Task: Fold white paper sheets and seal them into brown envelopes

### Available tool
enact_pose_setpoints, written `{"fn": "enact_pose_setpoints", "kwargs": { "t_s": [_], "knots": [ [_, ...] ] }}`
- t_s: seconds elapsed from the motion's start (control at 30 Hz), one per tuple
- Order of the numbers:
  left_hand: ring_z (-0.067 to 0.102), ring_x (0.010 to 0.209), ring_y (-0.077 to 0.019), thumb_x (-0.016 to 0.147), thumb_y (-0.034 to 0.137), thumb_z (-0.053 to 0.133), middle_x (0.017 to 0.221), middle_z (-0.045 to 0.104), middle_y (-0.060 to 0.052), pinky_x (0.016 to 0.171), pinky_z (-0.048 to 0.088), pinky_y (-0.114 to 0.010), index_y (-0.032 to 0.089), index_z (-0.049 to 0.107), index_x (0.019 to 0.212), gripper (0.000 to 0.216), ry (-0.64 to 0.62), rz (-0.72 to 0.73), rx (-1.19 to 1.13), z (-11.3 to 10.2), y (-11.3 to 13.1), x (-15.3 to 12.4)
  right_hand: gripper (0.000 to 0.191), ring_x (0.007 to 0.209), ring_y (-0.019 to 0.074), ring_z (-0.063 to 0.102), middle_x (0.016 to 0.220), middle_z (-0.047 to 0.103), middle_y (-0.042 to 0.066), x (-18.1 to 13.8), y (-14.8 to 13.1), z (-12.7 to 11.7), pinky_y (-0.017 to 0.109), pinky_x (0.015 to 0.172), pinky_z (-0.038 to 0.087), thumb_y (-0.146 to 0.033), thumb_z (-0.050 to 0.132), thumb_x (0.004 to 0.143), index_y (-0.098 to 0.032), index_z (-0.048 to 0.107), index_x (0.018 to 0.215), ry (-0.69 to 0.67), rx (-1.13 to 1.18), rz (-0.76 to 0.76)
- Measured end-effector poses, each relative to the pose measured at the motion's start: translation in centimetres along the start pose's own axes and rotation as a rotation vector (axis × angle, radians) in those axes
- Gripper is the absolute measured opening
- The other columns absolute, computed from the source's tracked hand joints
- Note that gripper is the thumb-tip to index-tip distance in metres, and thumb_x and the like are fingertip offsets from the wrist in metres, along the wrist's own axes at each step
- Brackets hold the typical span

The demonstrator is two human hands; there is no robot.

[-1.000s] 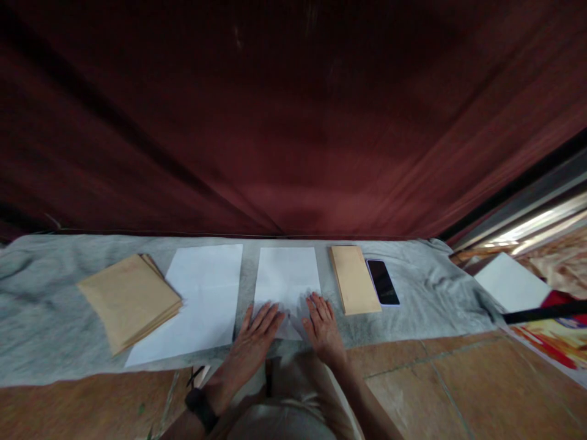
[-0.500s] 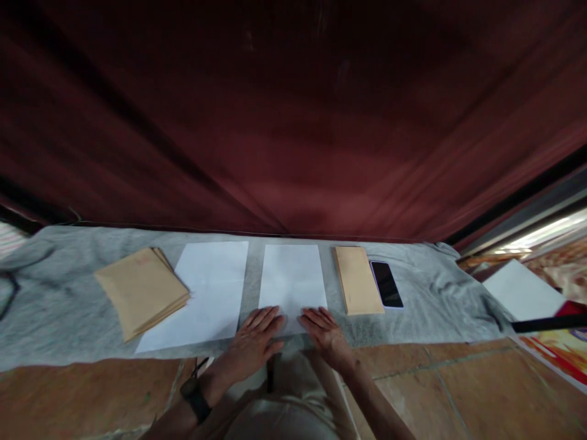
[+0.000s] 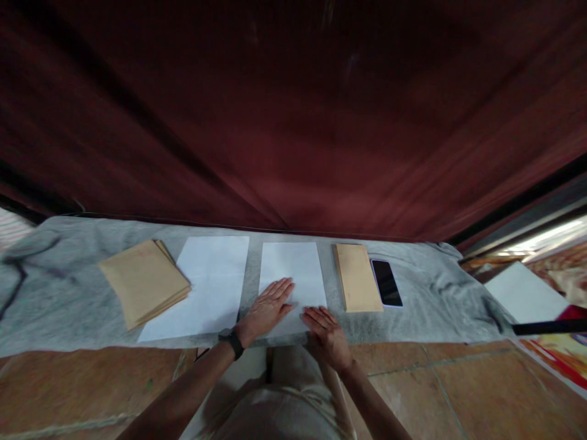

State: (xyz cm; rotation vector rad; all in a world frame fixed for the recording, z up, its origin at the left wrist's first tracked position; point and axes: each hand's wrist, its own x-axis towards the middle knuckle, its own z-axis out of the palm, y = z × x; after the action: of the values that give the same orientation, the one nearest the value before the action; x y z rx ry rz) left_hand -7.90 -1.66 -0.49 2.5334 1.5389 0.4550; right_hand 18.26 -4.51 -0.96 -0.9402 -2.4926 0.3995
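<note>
A white sheet of paper (image 3: 293,263) lies in front of me on a grey cloth. My left hand (image 3: 269,305) rests flat on the sheet's left half, fingers stretched out and pointing up and right. Near the sheet's lower right corner, my right hand (image 3: 326,333) lies with its fingers laid out on the paper. Neither hand holds anything. To the left is a second, larger white paper (image 3: 217,281), partly covered by a fanned stack of brown envelopes (image 3: 144,281). On the right lies a narrower stack of brown envelopes (image 3: 360,278).
A phone (image 3: 386,283) with a dark screen lies right of the narrow envelopes. The grey cloth (image 3: 440,305) covers the long, narrow surface. A dark red curtain-like sheet (image 3: 293,153) rises behind it. Tiled floor (image 3: 92,385) shows below; a white box-like object (image 3: 525,292) is far right.
My left hand has slid up and slightly right over the sheet, from its lower left corner toward its middle. My right hand has stayed near the lower right corner.
</note>
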Motion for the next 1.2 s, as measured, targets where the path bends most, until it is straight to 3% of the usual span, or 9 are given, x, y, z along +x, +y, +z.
{"fn": "enact_pose_setpoints", "kwargs": {
  "t_s": [0.13,0.23,0.33,0.43,0.53,0.63,0.8,1.0,1.2],
  "knots": [
    [0.039,0.149,-0.0269,0.103,0.042,0.046,0.160,0.042,-0.014,0.122,0.036,-0.049,0.017,0.043,0.153,0.056,0.023,-0.086,0.035,-0.6,-3.0,-3.7,0.053,0.139,0.0243,0.052,0.148,0.057,0.011,-0.4,0.3,0.3,0.052,0.120,0.040,-0.014,0.049,0.096,-0.020,0.049,0.149,0.059,0.009,0.029],
    [0.041,0.148,-0.0252,0.100,0.021,0.044,0.160,0.043,-0.013,0.121,0.039,-0.047,0.017,0.044,0.152,0.052,-0.011,-0.109,0.048,-1.6,-4.3,-6.3,0.052,0.140,0.0253,0.050,0.148,0.057,0.011,-0.7,0.6,0.5,0.054,0.121,0.038,-0.014,0.049,0.096,-0.019,0.051,0.147,0.099,0.022,0.044],
    [0.037,0.150,-0.0209,0.088,-0.003,0.038,0.162,0.042,-0.008,0.121,0.040,-0.044,0.023,0.043,0.154,0.071,-0.030,-0.089,0.012,-2.7,-3.9,-8.1,0.049,0.137,0.0225,0.054,0.144,0.061,0.008,-0.8,1.1,0.6,0.053,0.121,0.038,-0.010,0.047,0.097,-0.023,0.055,0.144,0.115,0.053,0.036],
    [0.028,0.154,-0.0221,0.080,-0.007,0.042,0.166,0.034,-0.003,0.123,0.036,-0.049,0.029,0.041,0.155,0.083,-0.027,-0.047,-0.063,-3.5,-2.5,-8.8,0.048,0.132,0.0196,0.059,0.139,0.065,0.005,-0.9,1.5,0.5,0.050,0.121,0.039,-0.010,0.045,0.100,-0.027,0.056,0.143,0.118,0.082,0.022],
    [0.037,0.150,-0.0225,0.078,-0.005,0.052,0.161,0.044,-0.003,0.123,0.037,-0.050,0.030,0.048,0.150,0.079,-0.041,-0.010,-0.150,-3.5,-1.3,-8.6,0.047,0.129,0.0188,0.061,0.138,0.066,0.003,-1.1,1.5,0.3,0.049,0.120,0.040,-0.012,0.046,0.101,-0.031,0.056,0.143,0.111,0.098,0.009],
    [0.052,0.140,-0.0219,0.083,0.001,0.060,0.149,0.058,-0.003,0.119,0.043,-0.047,0.030,0.062,0.136,0.061,-0.031,-0.003,-0.209,-3.1,-1.0,-8.2,0.044,0.126,0.0186,0.063,0.135,0.068,0.002,-1.3,1.2,0.2,0.049,0.118,0.042,-0.014,0.048,0.102,-0.032,0.058,0.141,0.095,0.123,0.004],
    [0.065,0.123,-0.0212,0.098,0.026,0.056,0.128,0.073,-0.005,0.109,0.052,-0.042,0.026,0.075,0.113,0.023,0.125,-0.062,-0.383,-3.3,-0.9,-8.3,0.035,0.120,0.0216,0.066,0.128,0.072,0.004,-1.5,1.2,-0.5,0.049,0.111,0.050,-0.018,0.052,0.101,-0.030,0.067,0.131,0.124,0.224,0.081],
    [0.073,0.096,-0.0211,0.100,0.041,0.049,0.103,0.078,-0.006,0.090,0.058,-0.035,0.023,0.073,0.104,0.030,0.231,-0.325,-0.521,-3.5,-0.4,-8.0,0.023,0.107,0.0242,0.071,0.115,0.076,0.007,-1.3,1.8,-1.0,0.041,0.095,0.058,-0.034,0.056,0.100,-0.026,0.071,0.116,0.198,0.362,0.334],
    [0.063,0.067,-0.0173,0.097,0.050,0.048,0.071,0.066,0.000,0.068,0.051,-0.029,0.022,0.061,0.080,0.035,0.323,-0.575,-0.574,-2.9,-0.1,-6.4,0.030,0.089,0.0229,0.071,0.094,0.075,0.006,0.3,1.4,-0.9,0.033,0.080,0.055,-0.047,0.052,0.100,-0.022,0.068,0.101,0.298,0.358,0.562]
  ]
}}
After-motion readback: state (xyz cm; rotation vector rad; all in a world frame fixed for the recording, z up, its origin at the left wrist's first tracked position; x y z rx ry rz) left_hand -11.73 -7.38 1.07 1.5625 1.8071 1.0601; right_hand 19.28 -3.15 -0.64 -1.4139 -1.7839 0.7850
